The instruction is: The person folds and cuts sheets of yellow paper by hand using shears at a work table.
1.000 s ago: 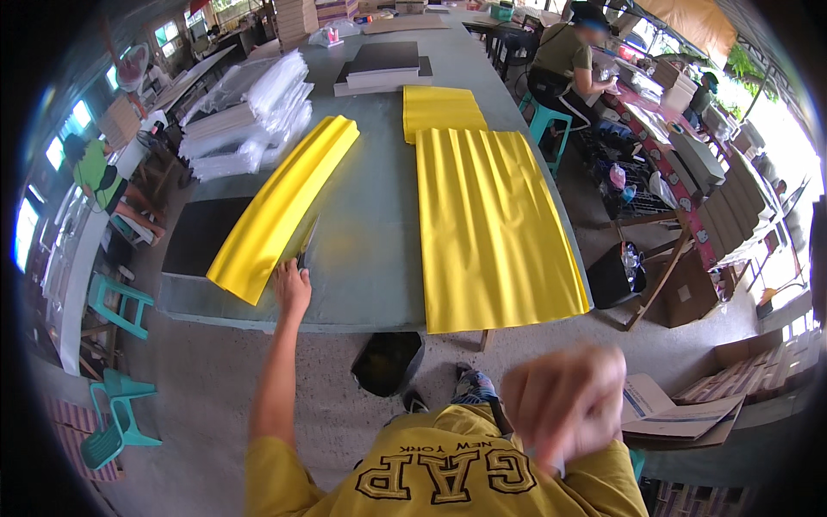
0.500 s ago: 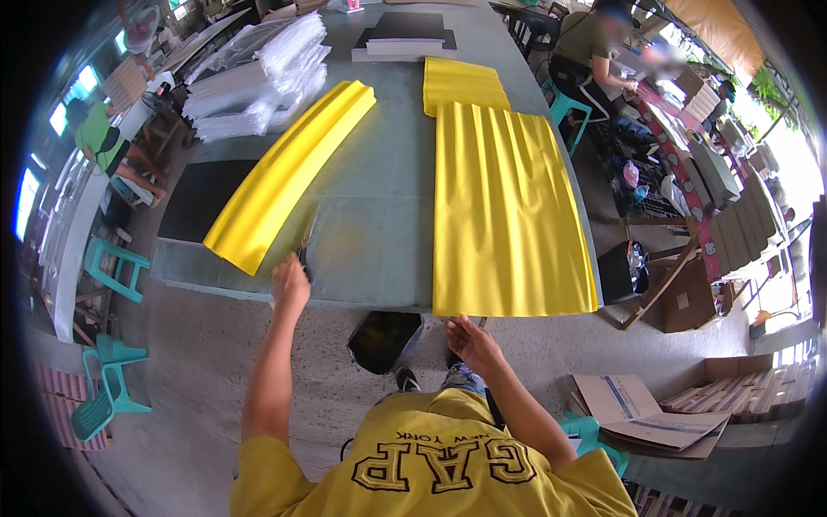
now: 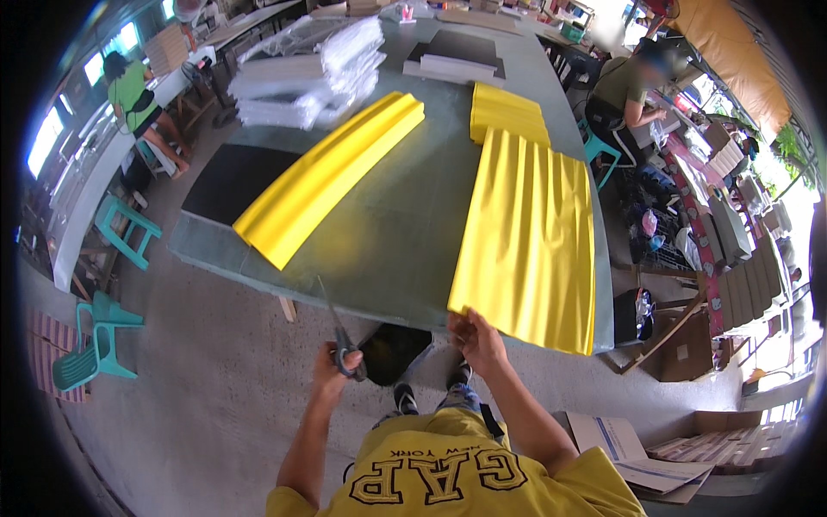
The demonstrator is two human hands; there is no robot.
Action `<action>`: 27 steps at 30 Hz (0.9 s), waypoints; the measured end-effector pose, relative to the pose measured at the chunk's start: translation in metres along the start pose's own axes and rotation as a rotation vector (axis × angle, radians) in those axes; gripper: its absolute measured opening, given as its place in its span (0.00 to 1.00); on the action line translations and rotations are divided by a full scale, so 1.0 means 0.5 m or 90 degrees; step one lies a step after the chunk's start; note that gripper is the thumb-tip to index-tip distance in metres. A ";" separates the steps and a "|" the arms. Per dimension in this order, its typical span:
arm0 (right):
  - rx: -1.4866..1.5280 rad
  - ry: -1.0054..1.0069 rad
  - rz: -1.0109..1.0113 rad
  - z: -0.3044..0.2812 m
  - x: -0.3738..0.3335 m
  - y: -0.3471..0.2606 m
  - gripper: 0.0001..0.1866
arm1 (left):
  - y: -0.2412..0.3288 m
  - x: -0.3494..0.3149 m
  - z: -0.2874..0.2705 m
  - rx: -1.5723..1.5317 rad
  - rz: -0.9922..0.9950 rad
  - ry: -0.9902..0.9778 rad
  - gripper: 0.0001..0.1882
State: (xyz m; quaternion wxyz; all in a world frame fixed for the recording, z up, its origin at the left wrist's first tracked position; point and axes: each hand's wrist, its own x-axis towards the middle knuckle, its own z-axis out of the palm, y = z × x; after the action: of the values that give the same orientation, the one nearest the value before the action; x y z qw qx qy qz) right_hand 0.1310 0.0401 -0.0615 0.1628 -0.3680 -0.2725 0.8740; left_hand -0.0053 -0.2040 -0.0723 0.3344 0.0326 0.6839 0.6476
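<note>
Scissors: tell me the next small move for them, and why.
Probably bring the scissors in the left hand rightward to the near edge of the wide yellow sheet. The right hand holds that sheet by its near left corner, while the blades point away from the person, apart from the sheet.

Daylight glares through windows (image 3: 46,152) at my left and from far right. Sheen streaks the yellow sheets (image 3: 527,246); my view bends rimward.
</note>
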 end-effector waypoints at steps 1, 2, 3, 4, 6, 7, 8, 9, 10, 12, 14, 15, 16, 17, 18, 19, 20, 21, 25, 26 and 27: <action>0.043 -0.011 0.009 0.016 0.003 -0.002 0.13 | -0.018 -0.016 0.011 -0.028 -0.004 -0.043 0.25; 0.087 -0.021 0.018 0.024 0.006 0.000 0.16 | -0.038 -0.033 0.021 -0.057 -0.008 -0.087 0.25; 0.151 -0.044 0.055 0.024 0.013 0.002 0.18 | -0.049 -0.045 0.032 -0.086 -0.007 -0.132 0.26; 0.217 -0.067 0.091 0.016 0.026 0.005 0.20 | -0.043 -0.059 0.047 -0.130 -0.033 -0.183 0.26; 0.280 -0.102 0.119 0.006 0.038 0.012 0.24 | -0.024 -0.088 0.073 -0.223 -0.084 -0.280 0.25; 0.277 -0.115 0.113 0.004 0.041 0.016 0.25 | -0.025 -0.092 0.084 -0.227 -0.109 -0.302 0.25; 0.275 -0.128 0.106 0.001 0.043 0.020 0.27 | -0.027 -0.096 0.093 -0.230 -0.134 -0.325 0.25; 0.271 -0.101 0.109 0.011 0.042 0.015 0.27 | -0.028 -0.099 0.101 -0.234 -0.157 -0.347 0.26; 0.256 -0.099 0.116 0.012 0.044 0.015 0.26 | -0.034 -0.101 0.110 -0.225 -0.146 -0.328 0.25; 0.226 -0.095 0.130 0.008 0.049 0.014 0.25 | -0.059 -0.094 0.125 -0.206 -0.126 -0.293 0.24; 0.174 -0.107 0.111 0.004 0.051 0.017 0.22 | -0.089 -0.079 0.119 -0.198 -0.144 -0.254 0.23; 0.147 -0.113 0.102 0.002 0.053 0.020 0.21 | -0.109 -0.068 0.114 -0.194 -0.154 -0.234 0.23; 0.122 -0.114 0.093 0.002 0.052 0.023 0.20 | -0.136 -0.053 0.096 -0.177 -0.194 -0.281 0.22; 0.098 -0.116 0.084 0.000 0.050 0.026 0.19 | -0.166 -0.034 0.071 -0.160 -0.235 -0.328 0.22; 0.076 -0.116 0.072 0.001 0.049 0.028 0.18 | -0.153 -0.031 0.064 -0.139 -0.276 -0.377 0.22; 0.072 -0.111 0.068 0.001 0.049 0.029 0.17 | -0.144 -0.035 0.067 -0.122 -0.271 -0.387 0.22; 0.067 -0.107 0.064 0.002 0.048 0.029 0.16 | -0.134 -0.041 0.072 -0.105 -0.265 -0.398 0.23; 0.063 -0.099 0.060 0.002 0.047 0.030 0.16 | -0.106 -0.056 0.083 -0.089 -0.262 -0.409 0.23; 0.056 -0.093 0.067 0.005 0.046 0.029 0.16 | -0.053 -0.097 0.125 -0.265 -0.247 -0.457 0.24; 0.057 -0.095 0.070 0.006 0.046 0.029 0.17 | -0.050 -0.095 0.131 -0.313 -0.278 -0.488 0.25; 0.058 -0.096 0.073 0.006 0.046 0.028 0.17 | -0.048 -0.094 0.135 -0.361 -0.308 -0.519 0.25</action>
State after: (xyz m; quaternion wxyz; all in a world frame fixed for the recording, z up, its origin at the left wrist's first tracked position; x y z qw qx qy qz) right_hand 0.1118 0.0389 -0.0809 0.1082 -0.3083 -0.2226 0.9185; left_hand 0.0741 -0.1717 -0.0704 0.7074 0.0314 0.2859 0.6456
